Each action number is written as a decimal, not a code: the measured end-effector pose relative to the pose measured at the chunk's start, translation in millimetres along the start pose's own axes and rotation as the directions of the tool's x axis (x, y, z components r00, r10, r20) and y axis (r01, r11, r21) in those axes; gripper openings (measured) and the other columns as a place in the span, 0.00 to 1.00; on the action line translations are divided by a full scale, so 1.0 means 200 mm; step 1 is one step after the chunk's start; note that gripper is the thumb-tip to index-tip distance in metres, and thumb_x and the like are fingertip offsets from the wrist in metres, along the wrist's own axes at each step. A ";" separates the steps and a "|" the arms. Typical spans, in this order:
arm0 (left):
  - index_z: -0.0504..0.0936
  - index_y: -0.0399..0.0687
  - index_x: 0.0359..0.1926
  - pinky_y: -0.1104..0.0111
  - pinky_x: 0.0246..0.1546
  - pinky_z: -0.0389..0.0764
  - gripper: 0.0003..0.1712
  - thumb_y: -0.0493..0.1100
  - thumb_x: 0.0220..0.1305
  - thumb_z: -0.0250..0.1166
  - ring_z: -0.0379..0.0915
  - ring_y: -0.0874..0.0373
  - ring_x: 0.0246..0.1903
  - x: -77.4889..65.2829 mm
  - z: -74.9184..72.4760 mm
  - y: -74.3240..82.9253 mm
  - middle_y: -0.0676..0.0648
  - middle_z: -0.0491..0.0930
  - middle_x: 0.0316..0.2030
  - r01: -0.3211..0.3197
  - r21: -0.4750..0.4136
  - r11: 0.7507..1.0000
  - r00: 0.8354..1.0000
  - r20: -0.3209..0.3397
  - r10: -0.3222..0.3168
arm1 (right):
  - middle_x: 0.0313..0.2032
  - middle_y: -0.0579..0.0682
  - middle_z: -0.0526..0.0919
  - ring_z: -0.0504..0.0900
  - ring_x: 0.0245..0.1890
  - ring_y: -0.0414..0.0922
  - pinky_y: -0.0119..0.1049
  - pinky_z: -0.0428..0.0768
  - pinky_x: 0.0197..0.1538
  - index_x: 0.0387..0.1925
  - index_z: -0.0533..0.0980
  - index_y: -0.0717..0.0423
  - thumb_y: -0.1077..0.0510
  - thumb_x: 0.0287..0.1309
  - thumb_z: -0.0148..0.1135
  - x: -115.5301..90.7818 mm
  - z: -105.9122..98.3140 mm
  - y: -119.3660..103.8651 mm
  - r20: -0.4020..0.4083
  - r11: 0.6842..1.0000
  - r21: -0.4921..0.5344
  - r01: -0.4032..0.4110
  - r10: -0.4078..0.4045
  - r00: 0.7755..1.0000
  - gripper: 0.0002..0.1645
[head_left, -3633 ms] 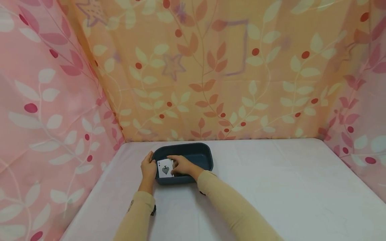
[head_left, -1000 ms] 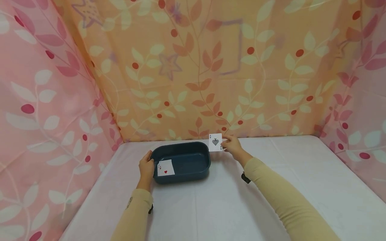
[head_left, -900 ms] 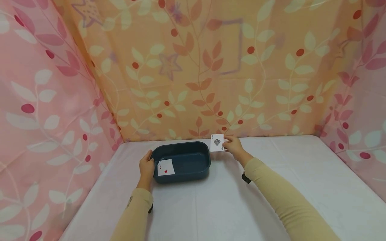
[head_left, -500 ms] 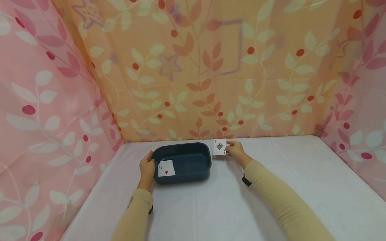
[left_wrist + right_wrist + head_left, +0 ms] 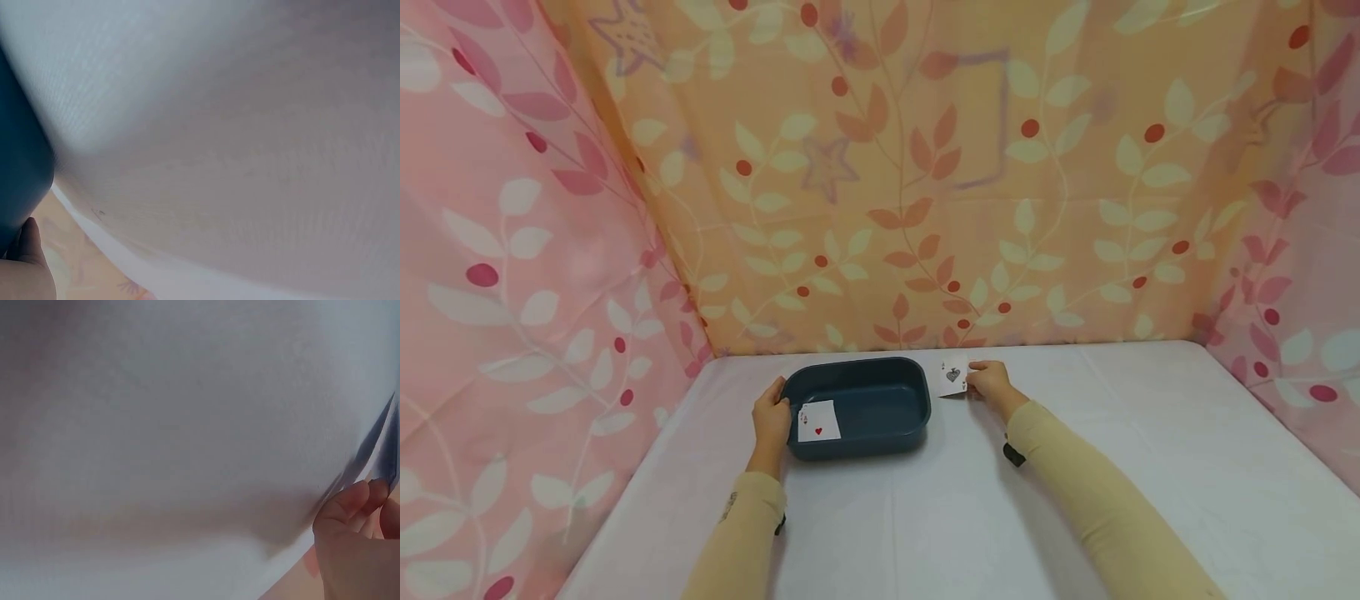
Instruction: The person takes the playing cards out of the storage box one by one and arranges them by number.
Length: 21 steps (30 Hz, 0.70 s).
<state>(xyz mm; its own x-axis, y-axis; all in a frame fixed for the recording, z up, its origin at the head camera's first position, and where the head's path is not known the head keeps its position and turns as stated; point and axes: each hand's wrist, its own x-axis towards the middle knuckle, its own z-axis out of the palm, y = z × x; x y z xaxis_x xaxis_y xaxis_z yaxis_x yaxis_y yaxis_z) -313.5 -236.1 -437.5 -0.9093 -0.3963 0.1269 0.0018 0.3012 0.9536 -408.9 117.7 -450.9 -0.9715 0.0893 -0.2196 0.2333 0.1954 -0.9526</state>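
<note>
A dark blue rectangular basin [image 5: 859,450] stands on the white-covered table. My left hand [image 5: 771,423] grips its left end at the rim; in the left wrist view, fingers [image 5: 30,240] lie against the outer wall. Inside the basin, at the left, are white playing cards [image 5: 818,421] overlapping, a red heart on the top one. Right of the basin, my right hand [image 5: 992,383] pinches an ace of spades [image 5: 953,377] by its right edge, face up and low over the cloth. The right wrist view shows thin card edges [image 5: 374,450] tilted between thumb and fingers.
White cloth [image 5: 1075,467] covers the table. A patterned orange curtain [image 5: 925,167] hangs along the back edge, with pink curtains [image 5: 535,333] at both sides.
The right hand has lifted the ace of spades out of the basin, carried it right past the rim and lowered it towards the table. The left hand stays at the basin.
</note>
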 end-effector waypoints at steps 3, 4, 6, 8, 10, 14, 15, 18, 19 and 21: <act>0.62 0.27 0.68 0.53 0.69 0.55 0.28 0.24 0.66 0.43 0.53 0.40 0.69 0.00 0.00 0.00 0.31 0.62 0.66 -0.007 0.007 1.000 1.000 -0.005 0.007 | 0.40 0.63 0.79 0.72 0.18 0.42 0.30 0.74 0.20 0.58 0.71 0.73 0.77 0.48 0.55 0.12 0.00 0.09 0.018 0.998 0.062 0.023 -0.024 1.000 0.31; 0.62 0.27 0.68 0.53 0.69 0.55 0.28 0.24 0.66 0.43 0.53 0.40 0.69 0.00 0.00 -0.01 0.31 0.62 0.66 -0.007 0.007 1.000 1.000 -0.005 0.007 | 0.38 0.63 0.79 0.73 0.18 0.42 0.31 0.75 0.19 0.57 0.72 0.74 0.77 0.46 0.56 0.20 0.00 0.15 0.019 0.996 0.084 0.040 -0.042 0.999 0.30; 0.61 0.27 0.68 0.54 0.69 0.55 0.28 0.25 0.67 0.43 0.53 0.41 0.70 0.01 0.00 -0.01 0.32 0.62 0.67 0.000 0.006 1.000 1.000 -0.002 0.000 | 0.39 0.63 0.81 0.78 0.21 0.45 0.34 0.81 0.25 0.57 0.73 0.72 0.76 0.47 0.58 0.37 0.00 0.27 0.032 0.993 0.106 0.055 -0.059 0.998 0.30; 0.61 0.28 0.69 0.54 0.69 0.55 0.28 0.25 0.67 0.42 0.52 0.41 0.70 0.01 0.00 -0.01 0.32 0.61 0.67 0.007 0.000 1.000 1.000 0.004 -0.007 | 0.39 0.63 0.83 0.82 0.24 0.47 0.38 0.84 0.29 0.58 0.73 0.71 0.75 0.48 0.60 0.51 -0.01 0.37 0.028 0.991 0.120 0.060 -0.064 0.998 0.30; 0.61 0.29 0.69 0.54 0.69 0.55 0.28 0.25 0.68 0.42 0.52 0.41 0.70 0.02 0.00 -0.01 0.33 0.61 0.68 0.010 -0.002 1.000 1.000 0.007 -0.010 | 0.37 0.63 0.84 0.83 0.25 0.47 0.39 0.85 0.30 0.57 0.72 0.73 0.74 0.48 0.61 0.60 -0.03 0.44 0.026 0.988 0.133 0.075 -0.079 0.996 0.30; 0.61 0.28 0.68 0.54 0.69 0.55 0.28 0.25 0.67 0.43 0.53 0.41 0.70 0.02 0.00 -0.01 0.32 0.62 0.67 0.000 0.008 1.000 1.000 0.005 0.000 | 0.44 0.67 0.82 0.82 0.29 0.46 0.38 0.84 0.34 0.60 0.70 0.72 0.75 0.50 0.59 0.29 -0.05 0.23 0.023 0.994 0.088 0.059 -0.061 0.998 0.32; 0.61 0.28 0.68 0.54 0.69 0.55 0.28 0.25 0.67 0.43 0.53 0.41 0.70 0.02 0.00 -0.01 0.32 0.62 0.67 0.000 0.009 1.000 1.000 0.005 0.000 | 0.46 0.69 0.81 0.81 0.27 0.44 0.35 0.83 0.32 0.60 0.69 0.75 0.76 0.50 0.58 0.18 -0.05 0.15 0.018 0.994 0.082 0.066 -0.067 0.998 0.32; 0.61 0.28 0.69 0.54 0.69 0.54 0.28 0.25 0.68 0.42 0.52 0.41 0.70 0.01 0.00 0.00 0.32 0.61 0.68 0.010 0.004 1.000 1.000 0.007 -0.010 | 0.56 0.73 0.74 0.79 0.30 0.44 0.32 0.82 0.36 0.64 0.63 0.78 0.76 0.55 0.54 -0.07 -0.05 -0.03 -0.011 1.000 0.022 0.010 -0.010 1.000 0.32; 0.61 0.28 0.69 0.54 0.69 0.54 0.28 0.25 0.67 0.42 0.52 0.40 0.70 0.00 0.00 0.00 0.32 0.61 0.68 0.011 0.001 1.000 1.000 0.006 -0.011 | 0.58 0.73 0.72 0.79 0.31 0.44 0.31 0.82 0.37 0.64 0.61 0.78 0.77 0.56 0.53 -0.11 -0.05 -0.06 -0.012 1.000 0.024 0.010 -0.009 1.000 0.33; 0.61 0.28 0.69 0.53 0.69 0.54 0.28 0.25 0.67 0.42 0.52 0.40 0.70 0.00 0.00 0.00 0.32 0.61 0.67 0.012 0.002 1.000 1.000 0.004 -0.012 | 0.58 0.73 0.72 0.79 0.30 0.42 0.31 0.82 0.39 0.65 0.61 0.78 0.76 0.58 0.52 -0.14 -0.06 -0.07 -0.008 0.999 0.040 0.017 -0.016 1.000 0.32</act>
<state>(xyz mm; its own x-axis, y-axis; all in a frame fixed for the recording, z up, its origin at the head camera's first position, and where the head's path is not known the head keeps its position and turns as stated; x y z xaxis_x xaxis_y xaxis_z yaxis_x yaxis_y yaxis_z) -312.7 -235.9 -437.2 -0.9109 -0.3965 0.1140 -0.0101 0.2976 0.9546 -383.5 124.0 -429.7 -0.9748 0.0940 -0.2021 0.2150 0.1574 -0.9638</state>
